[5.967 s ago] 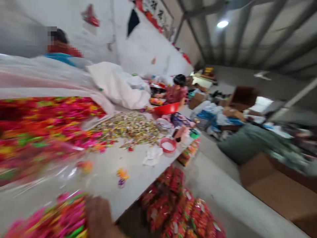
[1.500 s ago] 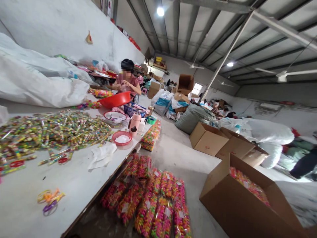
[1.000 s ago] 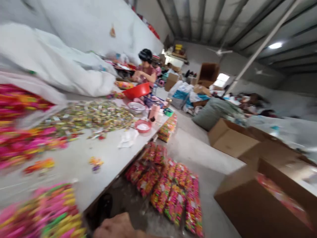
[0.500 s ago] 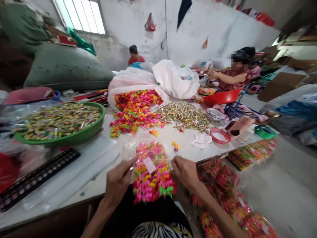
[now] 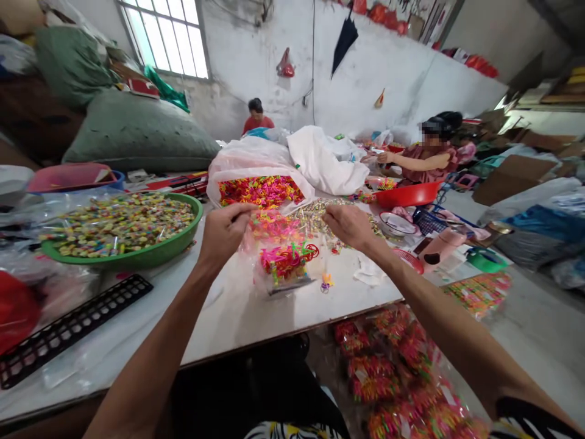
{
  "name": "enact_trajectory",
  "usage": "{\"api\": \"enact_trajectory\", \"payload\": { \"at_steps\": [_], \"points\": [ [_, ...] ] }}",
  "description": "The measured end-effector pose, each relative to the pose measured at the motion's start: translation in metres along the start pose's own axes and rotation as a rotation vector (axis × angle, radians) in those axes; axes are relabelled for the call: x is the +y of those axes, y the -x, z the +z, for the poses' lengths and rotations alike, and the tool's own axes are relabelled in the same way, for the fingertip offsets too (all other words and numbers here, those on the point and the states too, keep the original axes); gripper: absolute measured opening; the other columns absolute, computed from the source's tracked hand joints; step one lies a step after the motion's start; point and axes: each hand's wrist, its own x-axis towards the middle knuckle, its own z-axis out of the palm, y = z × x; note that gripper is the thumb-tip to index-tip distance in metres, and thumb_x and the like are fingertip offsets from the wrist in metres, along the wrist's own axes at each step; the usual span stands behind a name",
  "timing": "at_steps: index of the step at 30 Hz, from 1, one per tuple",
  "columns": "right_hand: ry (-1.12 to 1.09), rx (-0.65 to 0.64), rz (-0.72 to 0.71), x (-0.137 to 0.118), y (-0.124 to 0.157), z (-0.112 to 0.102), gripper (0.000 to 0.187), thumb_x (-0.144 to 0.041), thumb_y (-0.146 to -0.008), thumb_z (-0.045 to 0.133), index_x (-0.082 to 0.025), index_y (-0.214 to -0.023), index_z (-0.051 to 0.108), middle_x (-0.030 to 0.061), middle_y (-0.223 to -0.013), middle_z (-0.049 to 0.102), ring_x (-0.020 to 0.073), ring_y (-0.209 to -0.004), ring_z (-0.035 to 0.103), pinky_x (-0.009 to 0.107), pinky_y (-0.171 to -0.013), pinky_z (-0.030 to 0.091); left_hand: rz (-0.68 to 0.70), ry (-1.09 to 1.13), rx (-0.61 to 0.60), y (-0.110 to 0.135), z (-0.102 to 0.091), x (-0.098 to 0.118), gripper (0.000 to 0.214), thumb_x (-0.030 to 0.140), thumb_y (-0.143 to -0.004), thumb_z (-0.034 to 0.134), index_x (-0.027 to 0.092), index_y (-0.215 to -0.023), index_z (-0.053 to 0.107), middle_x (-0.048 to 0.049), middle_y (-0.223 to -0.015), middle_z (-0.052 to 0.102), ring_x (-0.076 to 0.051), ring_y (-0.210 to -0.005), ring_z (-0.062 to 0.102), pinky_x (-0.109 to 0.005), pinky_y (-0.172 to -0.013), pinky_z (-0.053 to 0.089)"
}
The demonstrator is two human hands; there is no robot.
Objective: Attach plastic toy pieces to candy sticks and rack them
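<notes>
Both my hands are raised over the white table [image 5: 237, 317], holding a clear plastic bag [image 5: 283, 268] by its top corners. My left hand [image 5: 225, 227] pinches the left corner and my right hand [image 5: 350, 224] pinches the right one. The bag hangs between them with pink, green and yellow plastic toys in its bottom, resting on the table. Behind it lies a heap of bright plastic toys [image 5: 260, 190] spilling from a white sack, next to a pile of wrapped sweets [image 5: 315, 214].
A green basin of sweets [image 5: 123, 228] and a black perforated tray [image 5: 68, 326] sit at my left. Filled toy bags [image 5: 393, 372] lie on the floor at right. A red basin [image 5: 406, 195], small bowls and a pink flask stand farther along. Two people sit beyond.
The camera swung back from the room to the table. The bag I held low by my lap is now lifted by its top corners over the table, my arms stretched forward.
</notes>
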Motion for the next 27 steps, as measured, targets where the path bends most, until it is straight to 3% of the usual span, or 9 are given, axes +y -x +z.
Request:
{"api": "enact_trajectory", "payload": {
  "at_steps": [4, 6, 8, 10, 15, 17, 20, 24, 27],
  "points": [
    [-0.035, 0.024, 0.054, 0.002, -0.052, -0.010, 0.032, -0.032, -0.086, 0.034, -0.017, -0.090, 0.062, 0.0088, -0.088, 0.065, 0.0192, -0.077, 0.056, 0.025, -0.057, 0.030, 0.051, -0.041, 0.060, -0.060, -0.002, -0.001, 0.025, 0.015, -0.073, 0.047, 0.014, -0.084, 0.069, -0.0021, -0.081, 0.069, -0.013, -0.072, 0.060, -0.024, -0.070, 0.046],
    [-0.061, 0.097, 0.071, 0.003, -0.058, -0.013, 0.033, -0.032, -0.086, 0.032, -0.017, -0.094, 0.061, 0.0090, -0.090, 0.065, 0.0190, -0.078, 0.056, 0.025, -0.057, 0.029, 0.080, -0.048, 0.082, -0.068, -0.008, 0.004, 0.025, 0.016, -0.074, 0.047, 0.015, -0.087, 0.068, -0.0010, -0.083, 0.069, -0.013, -0.072, 0.059, -0.024, -0.070, 0.046],
    [-0.051, 0.184, 0.063, 0.004, -0.048, -0.011, 0.035, -0.033, -0.088, 0.029, -0.016, -0.095, 0.060, 0.0093, -0.087, 0.065, 0.0189, -0.075, 0.056, 0.026, -0.056, 0.027, 0.133, -0.067, 0.086, -0.057, -0.015, 0.011, 0.025, 0.018, -0.075, 0.047, 0.018, -0.090, 0.067, 0.0006, -0.086, 0.069, -0.013, -0.074, 0.060, -0.024, -0.070, 0.046],
    [-0.030, 0.191, 0.047, 0.005, -0.026, -0.002, 0.036, -0.035, -0.089, 0.028, -0.017, -0.092, 0.060, 0.0086, -0.080, 0.066, 0.0184, -0.070, 0.055, 0.026, -0.054, 0.025, 0.176, -0.095, 0.062, -0.031, -0.016, 0.015, 0.025, 0.020, -0.077, 0.046, 0.019, -0.092, 0.066, 0.0007, -0.088, 0.069, -0.014, -0.078, 0.061, -0.024, -0.071, 0.046],
    [-0.052, -0.007, 0.011, 0.007, 0.033, 0.032, 0.028, -0.030, -0.088, 0.033, -0.018, -0.083, 0.058, 0.0063, -0.075, 0.065, 0.0166, -0.065, 0.055, 0.026, -0.053, 0.022, 0.167, -0.073, -0.113, 0.039, -0.005, 0.013, 0.023, 0.020, -0.081, 0.044, 0.018, -0.093, 0.064, -0.0037, -0.092, 0.068, -0.015, -0.080, 0.061, -0.025, -0.072, 0.045],
    [-0.087, -0.071, -0.004, 0.006, 0.056, 0.046, 0.027, -0.030, -0.088, 0.034, -0.018, -0.080, 0.056, 0.0057, -0.073, 0.065, 0.0163, -0.066, 0.056, 0.026, -0.054, 0.023, 0.138, -0.038, -0.297, 0.067, -0.005, 0.012, 0.021, 0.020, -0.081, 0.045, 0.019, -0.092, 0.063, -0.0033, -0.087, 0.068, -0.015, -0.076, 0.061, -0.025, -0.068, 0.045],
    [-0.160, -0.214, -0.030, 0.007, 0.094, 0.069, 0.027, -0.029, -0.089, 0.033, -0.019, -0.076, 0.054, 0.0044, -0.070, 0.063, 0.0160, -0.066, 0.056, 0.024, -0.054, 0.025, 0.150, 0.010, -0.689, 0.119, -0.005, 0.013, 0.022, 0.015, -0.082, 0.042, 0.021, -0.092, 0.061, -0.0012, -0.081, 0.067, -0.013, -0.073, 0.061, -0.022, -0.064, 0.043],
    [-0.244, -0.476, -0.155, 0.016, 0.137, 0.095, 0.021, -0.022, -0.086, 0.037, -0.020, -0.078, 0.056, 0.0041, -0.076, 0.064, 0.0164, -0.072, 0.058, 0.024, -0.059, 0.030, 0.131, -0.071, -0.908, 0.198, 0.013, 0.015, 0.020, 0.010, -0.080, 0.040, 0.020, -0.084, 0.057, 0.0002, -0.077, 0.063, -0.012, -0.069, 0.059, -0.022, -0.061, 0.040],
    [-0.363, -0.440, -0.180, 0.013, 0.137, 0.099, 0.021, -0.015, -0.081, 0.040, -0.019, -0.092, 0.056, 0.0053, -0.093, 0.063, 0.0156, -0.081, 0.058, 0.024, -0.067, 0.035, 0.253, -0.131, -1.012, 0.241, 0.040, 0.021, 0.013, 0.010, -0.073, 0.047, 0.020, -0.077, 0.054, 0.0009, -0.073, 0.062, -0.013, -0.061, 0.057, -0.021, -0.051, 0.036]
  ]
}}
